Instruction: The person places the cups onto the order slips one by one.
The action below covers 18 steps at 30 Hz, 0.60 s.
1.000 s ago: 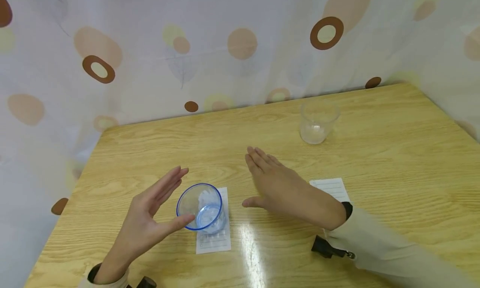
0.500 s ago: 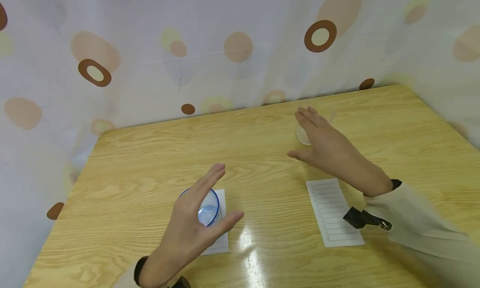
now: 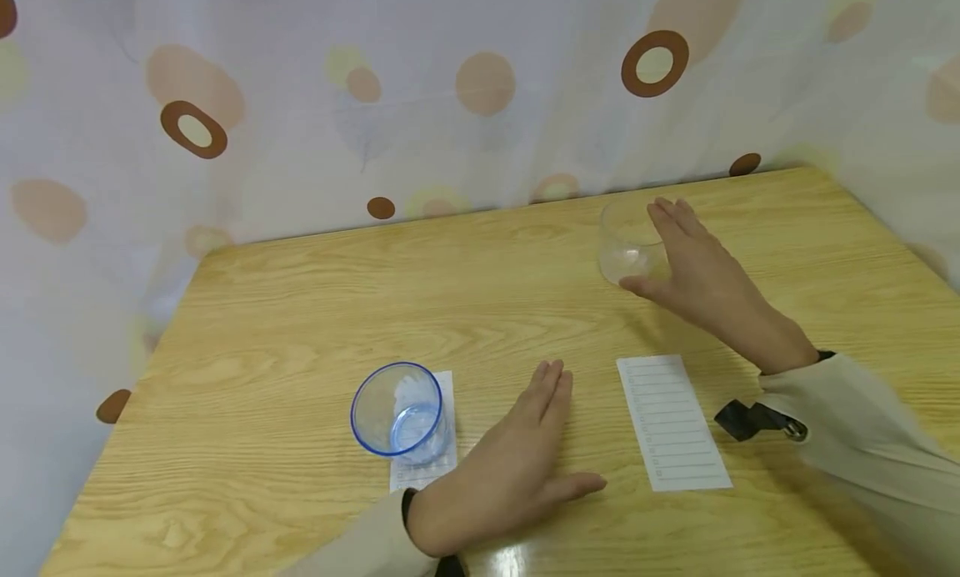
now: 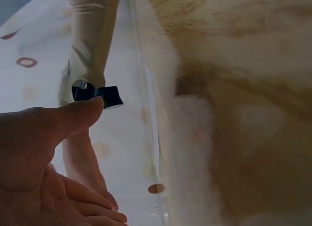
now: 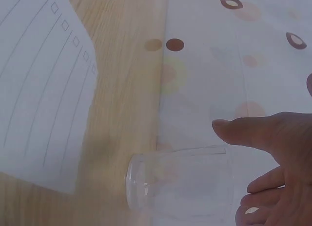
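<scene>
A clear cup (image 3: 618,248) stands upright on the table (image 3: 315,310) toward the back right. My right hand (image 3: 708,281) is beside and above it, fingers extended and thumb apart, overlapping its right side in the head view. From the right wrist, the thumb and fingers of this hand (image 5: 287,158) appear near the rim of the cup (image 5: 185,184), not wrapped round it. My left hand (image 3: 517,464) hovers over the front middle with straight fingers and holds nothing. Left of it, a blue-rimmed clear cup (image 3: 397,410) stands on a lined paper slip (image 3: 447,393).
Another lined checklist slip (image 3: 675,423) lies on the table below my right forearm. Behind the table hangs a white curtain (image 3: 300,102) with brown and peach circles. A black strap (image 3: 757,418) dangles from the right sleeve.
My right hand has moved back and right to the clear cup. My left hand has swept right, past the blue-rimmed cup, which stays on its slip. The right slip is now uncovered.
</scene>
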Each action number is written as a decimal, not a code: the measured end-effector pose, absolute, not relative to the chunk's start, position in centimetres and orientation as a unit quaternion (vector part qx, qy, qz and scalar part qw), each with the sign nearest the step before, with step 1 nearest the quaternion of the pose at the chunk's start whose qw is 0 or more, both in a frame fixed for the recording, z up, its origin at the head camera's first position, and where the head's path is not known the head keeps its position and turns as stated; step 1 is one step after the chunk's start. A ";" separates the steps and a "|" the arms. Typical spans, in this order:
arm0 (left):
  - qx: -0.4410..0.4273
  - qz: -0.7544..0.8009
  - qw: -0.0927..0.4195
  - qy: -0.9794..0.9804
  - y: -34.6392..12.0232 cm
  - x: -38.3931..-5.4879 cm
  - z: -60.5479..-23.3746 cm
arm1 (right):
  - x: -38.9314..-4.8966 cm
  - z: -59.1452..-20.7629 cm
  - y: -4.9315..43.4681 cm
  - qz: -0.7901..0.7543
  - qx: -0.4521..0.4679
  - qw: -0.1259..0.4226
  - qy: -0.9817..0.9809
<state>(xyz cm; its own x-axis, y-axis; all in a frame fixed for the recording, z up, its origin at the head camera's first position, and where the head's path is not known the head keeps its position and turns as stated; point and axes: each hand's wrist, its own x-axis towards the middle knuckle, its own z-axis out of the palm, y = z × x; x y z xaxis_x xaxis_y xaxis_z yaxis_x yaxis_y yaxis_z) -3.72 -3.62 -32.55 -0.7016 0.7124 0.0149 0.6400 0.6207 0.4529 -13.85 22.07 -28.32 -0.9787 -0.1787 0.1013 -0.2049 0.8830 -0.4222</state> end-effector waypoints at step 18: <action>0.400 0.007 0.183 0.898 3.3 -6.0 -33.9 | -14.8 -30.9 22.7 0.305 0.050 0.073 -0.948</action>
